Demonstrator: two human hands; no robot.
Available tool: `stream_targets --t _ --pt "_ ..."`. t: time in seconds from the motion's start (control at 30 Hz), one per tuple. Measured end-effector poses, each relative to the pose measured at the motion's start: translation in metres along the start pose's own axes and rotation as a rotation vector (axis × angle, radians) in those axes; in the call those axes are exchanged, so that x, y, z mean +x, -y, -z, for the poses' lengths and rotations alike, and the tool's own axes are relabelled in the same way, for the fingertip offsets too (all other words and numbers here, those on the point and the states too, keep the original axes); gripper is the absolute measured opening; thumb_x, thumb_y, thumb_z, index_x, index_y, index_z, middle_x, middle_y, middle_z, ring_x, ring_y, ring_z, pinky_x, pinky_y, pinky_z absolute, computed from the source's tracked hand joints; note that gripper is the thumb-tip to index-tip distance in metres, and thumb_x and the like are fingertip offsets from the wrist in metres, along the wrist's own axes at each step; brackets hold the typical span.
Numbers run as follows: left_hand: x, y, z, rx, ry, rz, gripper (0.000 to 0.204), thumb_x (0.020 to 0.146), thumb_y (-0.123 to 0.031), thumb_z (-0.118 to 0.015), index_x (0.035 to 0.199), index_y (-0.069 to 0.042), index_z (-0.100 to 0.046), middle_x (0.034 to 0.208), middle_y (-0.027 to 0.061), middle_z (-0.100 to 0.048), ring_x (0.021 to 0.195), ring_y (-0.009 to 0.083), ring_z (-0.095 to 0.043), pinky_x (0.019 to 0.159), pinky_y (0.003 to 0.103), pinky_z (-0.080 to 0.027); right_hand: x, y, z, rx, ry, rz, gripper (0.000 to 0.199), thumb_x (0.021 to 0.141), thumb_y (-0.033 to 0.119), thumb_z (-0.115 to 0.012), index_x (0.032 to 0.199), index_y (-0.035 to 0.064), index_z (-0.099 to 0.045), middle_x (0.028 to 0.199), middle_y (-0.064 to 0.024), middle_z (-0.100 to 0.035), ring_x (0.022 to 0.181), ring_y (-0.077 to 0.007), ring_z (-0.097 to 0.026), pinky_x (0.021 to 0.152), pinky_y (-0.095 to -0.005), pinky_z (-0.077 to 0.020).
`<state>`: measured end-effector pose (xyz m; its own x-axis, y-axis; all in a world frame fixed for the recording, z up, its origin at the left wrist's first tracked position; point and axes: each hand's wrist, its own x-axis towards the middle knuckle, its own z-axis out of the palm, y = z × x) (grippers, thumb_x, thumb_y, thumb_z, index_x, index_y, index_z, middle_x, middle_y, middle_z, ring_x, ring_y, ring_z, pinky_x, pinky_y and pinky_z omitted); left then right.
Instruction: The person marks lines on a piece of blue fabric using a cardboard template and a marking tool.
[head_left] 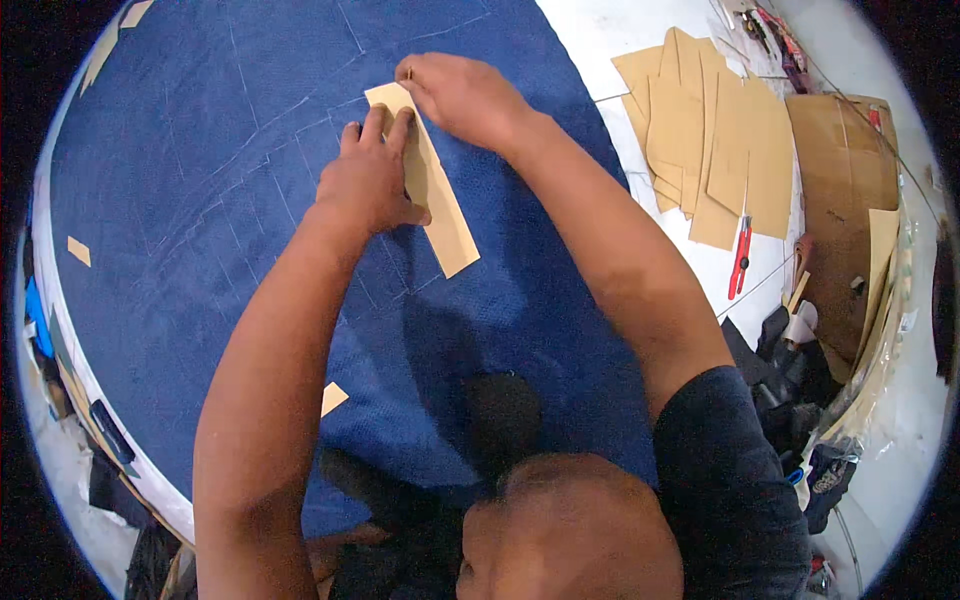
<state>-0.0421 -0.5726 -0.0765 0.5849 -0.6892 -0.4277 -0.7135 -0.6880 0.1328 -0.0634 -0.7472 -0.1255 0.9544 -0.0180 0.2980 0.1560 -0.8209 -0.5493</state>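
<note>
A long tan card strip (457,232) lies slantwise on dark blue fabric (230,330) marked with thin pale lines. My left hand (365,180) presses the strip down from above, its fingers spread over the upper half and the thumb at the strip's side. Just beyond the strip's top end, on its right edge, is my right hand (450,95), with thumb and fingers pinched together. Whatever sits in that pinch is too small to make out. Pale lines run on the fabric to the left of the strip.
Small card pieces lie on the fabric, one (334,398) by my left forearm and another (79,251) at far left. Several tan card patterns (740,130) overlap on the white table at right, with a red utility knife (740,258) below. Beyond stands a cardboard box (840,200).
</note>
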Motion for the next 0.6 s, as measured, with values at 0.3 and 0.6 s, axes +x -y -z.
stream_targets --t 0.3,0.6 --pt "-0.003 -0.004 0.007 0.005 0.044 0.013 0.129 0.054 -0.04 -0.095 0.157 -0.014 -0.022 0.158 0.0197 -0.027 0.141 0.0464 -0.034 0.107 0.053 -0.047 -0.061 0.022 0.015 -0.045 0.111 0.126 0.019 0.095 0.022 -0.058 0.107 0.0075 -0.061 0.097 -0.0101 -0.067 0.092 -0.0323 -0.067 0.076 -0.0437 -0.0559" --pt "0.001 -0.002 0.002 0.031 0.036 0.023 0.126 0.056 -0.041 -0.094 0.157 -0.018 -0.022 0.159 0.0143 -0.027 0.141 0.0425 -0.035 0.105 0.052 -0.05 -0.036 0.012 0.004 -0.092 0.051 0.123 0.017 0.088 0.016 -0.055 0.104 0.011 -0.059 0.097 -0.0096 -0.066 0.092 -0.0334 -0.067 0.074 -0.0469 -0.0564"
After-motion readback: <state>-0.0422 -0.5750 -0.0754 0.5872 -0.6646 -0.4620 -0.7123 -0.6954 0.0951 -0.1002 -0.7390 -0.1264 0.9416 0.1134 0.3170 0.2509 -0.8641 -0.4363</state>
